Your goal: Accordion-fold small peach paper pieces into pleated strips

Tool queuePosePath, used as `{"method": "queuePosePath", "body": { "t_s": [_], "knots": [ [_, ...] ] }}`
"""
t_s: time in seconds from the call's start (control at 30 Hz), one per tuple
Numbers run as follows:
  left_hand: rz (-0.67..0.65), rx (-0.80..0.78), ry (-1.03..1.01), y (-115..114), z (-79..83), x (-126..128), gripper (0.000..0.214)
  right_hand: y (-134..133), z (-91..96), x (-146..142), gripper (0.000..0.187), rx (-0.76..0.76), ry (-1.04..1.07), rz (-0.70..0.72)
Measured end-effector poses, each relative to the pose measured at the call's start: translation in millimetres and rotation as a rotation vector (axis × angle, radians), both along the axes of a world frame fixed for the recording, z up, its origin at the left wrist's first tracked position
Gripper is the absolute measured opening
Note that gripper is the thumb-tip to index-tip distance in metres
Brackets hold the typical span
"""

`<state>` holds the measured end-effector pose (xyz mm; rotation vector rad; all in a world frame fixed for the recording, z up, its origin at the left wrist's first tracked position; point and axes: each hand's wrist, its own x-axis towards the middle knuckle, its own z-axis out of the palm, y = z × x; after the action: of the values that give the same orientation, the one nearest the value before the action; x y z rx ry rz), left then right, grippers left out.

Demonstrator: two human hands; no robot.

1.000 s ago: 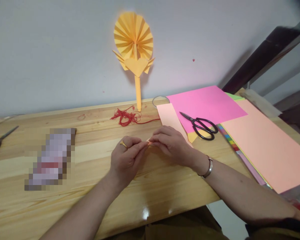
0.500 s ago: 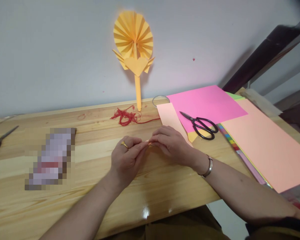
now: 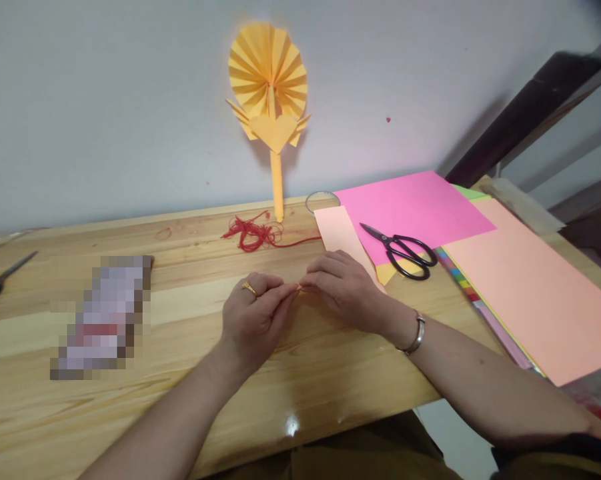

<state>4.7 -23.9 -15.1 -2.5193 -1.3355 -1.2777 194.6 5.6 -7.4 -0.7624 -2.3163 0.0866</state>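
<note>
Both hands sit slightly closer together than 1 s ago, and less of the small orange paper piece (image 3: 299, 287) shows between the fingertips; only a sliver is visible now. L hand (image 3: 253, 317): fingers curled, thumb and forefinger pinched shut on the piece's near-left end; a gold ring (image 3: 249, 288) is on one finger. R hand (image 3: 347, 290): fingers arched low, tips closed on the piece's right end; a bracelet (image 3: 418, 335) is on the wrist. The piece is held just above the wooden table (image 3: 180, 413), directly between the two hands; its shape and fold state can't be read, being too covered. Judgement: the tighter pinch suggests a crease or roll being pressed, w/ no release in progress. Just beyond the hands lies a red thread tangle (image 3: 253, 235). Beyond the R hand, touching its far side, is a peach strip (image 3: 337, 233); further right, black scissors (image 3: 405, 252) rest on a pink sheet (image 3: 410, 203). Well beyond, a yellow paper fan (image 3: 270, 80) stands against the wall.
</note>
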Motion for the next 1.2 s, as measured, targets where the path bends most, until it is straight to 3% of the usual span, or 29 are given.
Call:
{"method": "queuePosePath", "body": {
  "t_s": [0.27, 0.5, 0.83, 1.0, 1.1, 1.2],
  "knots": [
    [-0.027, -0.003, 0.033, -0.4, -1.3, -2.1, 0.011, 0.4, 2.8, 2.1, 0.017, 0.124, -0.132, 0.029],
    [-0.042, 0.002, 0.099, 1.5, 2.2, -2.1, 0.008, -1.8, 7.4, 1.0, 0.021, 0.134, -0.224, 0.020],
    [0.045, -0.044, 0.136, -0.2, 5.4, -0.2, 0.018, -4.5, 14.0, 0.4, 0.024, 0.117, -0.228, 0.034],
    [0.086, -0.303, -0.084, 1.1, 6.3, -0.9, 0.016, -0.9, 9.1, 1.9, 0.019, -0.063, -0.039, -0.016],
    [0.125, -0.571, -0.281, 3.2, 8.4, -3.3, 0.014, 2.5, 5.5, 2.1, 0.020, -0.317, 0.217, -0.116],
    [0.107, -0.782, -0.487, 3.9, 8.9, -6.2, 0.016, 5.2, 2.4, 1.6, 0.021, -0.570, 0.421, -0.122]
  ]
}}
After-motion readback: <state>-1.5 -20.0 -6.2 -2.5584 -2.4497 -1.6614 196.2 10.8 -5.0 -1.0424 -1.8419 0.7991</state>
